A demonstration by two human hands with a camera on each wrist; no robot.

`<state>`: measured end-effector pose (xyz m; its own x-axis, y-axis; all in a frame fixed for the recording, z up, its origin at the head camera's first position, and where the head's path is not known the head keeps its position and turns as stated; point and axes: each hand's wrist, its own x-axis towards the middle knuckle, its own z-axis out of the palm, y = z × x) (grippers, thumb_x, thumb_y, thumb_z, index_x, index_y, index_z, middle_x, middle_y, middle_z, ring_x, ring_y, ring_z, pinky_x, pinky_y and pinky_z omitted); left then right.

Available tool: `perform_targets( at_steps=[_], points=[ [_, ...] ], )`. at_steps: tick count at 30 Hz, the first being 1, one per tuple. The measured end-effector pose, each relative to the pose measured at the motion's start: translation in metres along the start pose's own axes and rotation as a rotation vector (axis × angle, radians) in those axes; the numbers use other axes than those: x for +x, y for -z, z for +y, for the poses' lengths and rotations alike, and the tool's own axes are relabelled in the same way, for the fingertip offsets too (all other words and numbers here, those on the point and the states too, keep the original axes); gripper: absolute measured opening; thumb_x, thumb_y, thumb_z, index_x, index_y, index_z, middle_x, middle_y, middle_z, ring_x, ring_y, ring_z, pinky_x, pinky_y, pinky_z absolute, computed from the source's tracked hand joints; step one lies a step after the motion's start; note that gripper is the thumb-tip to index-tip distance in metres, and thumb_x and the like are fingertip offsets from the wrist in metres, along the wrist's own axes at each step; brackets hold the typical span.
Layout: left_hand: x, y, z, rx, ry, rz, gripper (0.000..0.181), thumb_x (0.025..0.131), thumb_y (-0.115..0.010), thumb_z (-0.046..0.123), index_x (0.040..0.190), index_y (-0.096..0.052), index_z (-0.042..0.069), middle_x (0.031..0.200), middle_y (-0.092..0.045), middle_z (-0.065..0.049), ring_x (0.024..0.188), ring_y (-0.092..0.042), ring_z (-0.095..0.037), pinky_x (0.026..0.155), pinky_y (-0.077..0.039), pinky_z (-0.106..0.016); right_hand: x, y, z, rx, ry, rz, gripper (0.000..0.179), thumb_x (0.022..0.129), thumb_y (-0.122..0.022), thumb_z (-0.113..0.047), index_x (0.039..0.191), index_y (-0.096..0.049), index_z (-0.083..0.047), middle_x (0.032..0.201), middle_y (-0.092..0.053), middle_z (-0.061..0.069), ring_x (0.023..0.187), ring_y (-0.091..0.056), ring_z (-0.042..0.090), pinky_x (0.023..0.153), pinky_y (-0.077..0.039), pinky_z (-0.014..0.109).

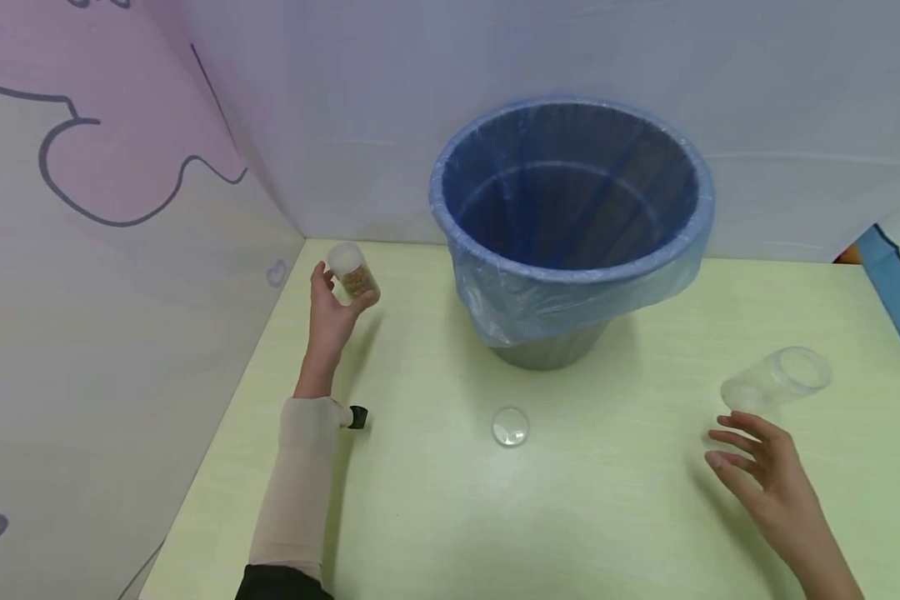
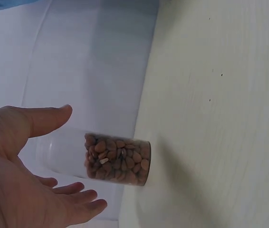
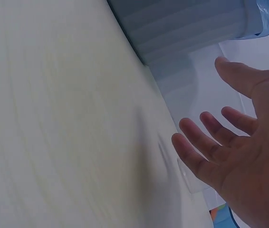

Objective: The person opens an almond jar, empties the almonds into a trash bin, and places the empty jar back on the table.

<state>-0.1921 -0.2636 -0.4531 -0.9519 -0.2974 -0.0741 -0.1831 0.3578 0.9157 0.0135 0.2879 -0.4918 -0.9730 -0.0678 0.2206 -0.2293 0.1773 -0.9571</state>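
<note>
My left hand (image 1: 333, 321) is around a clear jar (image 1: 354, 271) at the back left, its thumb and fingers spread on either side. In the left wrist view, brown bean-like pieces (image 2: 118, 159) fill the lower part of the jar, and the fingers look loosely extended rather than closed on the glass. My right hand (image 1: 768, 479) hovers over the right side of the table with relaxed, parted fingers and holds nothing. Just beyond it stands an empty-looking clear jar (image 1: 776, 379). A round clear lid (image 1: 510, 427) lies in the middle of the table.
A large bin (image 1: 547, 354) with a blue plastic liner (image 1: 570, 304) stands at the back centre, between both hands. Pale walls (image 1: 345, 108) border the table (image 1: 435, 500) behind and on the left. A faint clear round edge shows beside the right fingertips.
</note>
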Motion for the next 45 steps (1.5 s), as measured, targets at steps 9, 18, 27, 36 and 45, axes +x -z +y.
perform_targets(
  at_steps=[9, 18, 27, 36, 45],
  points=[
    [0.016, 0.004, -0.01, -0.074, 0.036, -0.009, 0.105, 0.093, -0.076, 0.007, 0.168, -0.003, 0.013, 0.173, -0.019, -0.017, 0.16, -0.026, -0.037, 0.126, -0.034, -0.053, -0.005, -0.015, -0.006, -0.151, -0.003, -0.066, 0.073, 0.087, -0.061, 0.028, 0.151, -0.031, 0.01, 0.148, -0.053, -0.004, 0.121, -0.063, -0.003, 0.096, -0.048, 0.006],
    [0.021, -0.001, -0.022, -0.149, 0.0, 0.093, 0.081, 0.091, -0.078, 0.003, 0.159, -0.035, 0.008, 0.162, -0.04, -0.016, 0.153, -0.039, -0.034, 0.125, -0.036, -0.05, -0.004, -0.021, -0.013, -0.212, -0.026, -0.121, 0.07, 0.09, -0.063, 0.022, 0.151, -0.033, 0.009, 0.145, -0.054, 0.001, 0.121, -0.063, -0.004, 0.097, -0.048, 0.007],
    [0.021, -0.004, -0.025, -0.152, -0.048, 0.121, 0.066, 0.091, -0.078, 0.0, 0.149, -0.046, 0.001, 0.152, -0.052, -0.02, 0.144, -0.051, -0.037, 0.12, -0.043, -0.05, 0.0, -0.026, -0.016, -0.278, -0.038, -0.152, 0.068, 0.091, -0.066, 0.017, 0.151, -0.037, 0.005, 0.142, -0.055, 0.006, 0.119, -0.064, -0.004, 0.097, -0.048, 0.008],
    [0.02, -0.005, -0.025, -0.159, -0.047, 0.107, 0.066, 0.09, -0.077, -0.002, 0.148, -0.046, 0.0, 0.151, -0.053, -0.022, 0.142, -0.053, -0.038, 0.119, -0.045, -0.049, 0.005, -0.027, -0.014, -0.294, -0.041, -0.187, 0.066, 0.092, -0.068, 0.014, 0.15, -0.038, 0.004, 0.142, -0.053, 0.012, 0.119, -0.064, -0.003, 0.096, -0.05, 0.008],
    [0.009, -0.005, -0.028, -0.12, -0.077, 0.072, 0.066, 0.09, -0.079, 0.002, 0.148, -0.048, 0.003, 0.153, -0.052, -0.019, 0.144, -0.051, -0.036, 0.12, -0.043, -0.049, 0.012, -0.031, -0.015, -0.279, -0.042, -0.222, 0.066, 0.093, -0.068, 0.011, 0.151, -0.038, 0.001, 0.141, -0.054, 0.014, 0.119, -0.065, 0.0, 0.096, -0.05, 0.009]
  ],
)
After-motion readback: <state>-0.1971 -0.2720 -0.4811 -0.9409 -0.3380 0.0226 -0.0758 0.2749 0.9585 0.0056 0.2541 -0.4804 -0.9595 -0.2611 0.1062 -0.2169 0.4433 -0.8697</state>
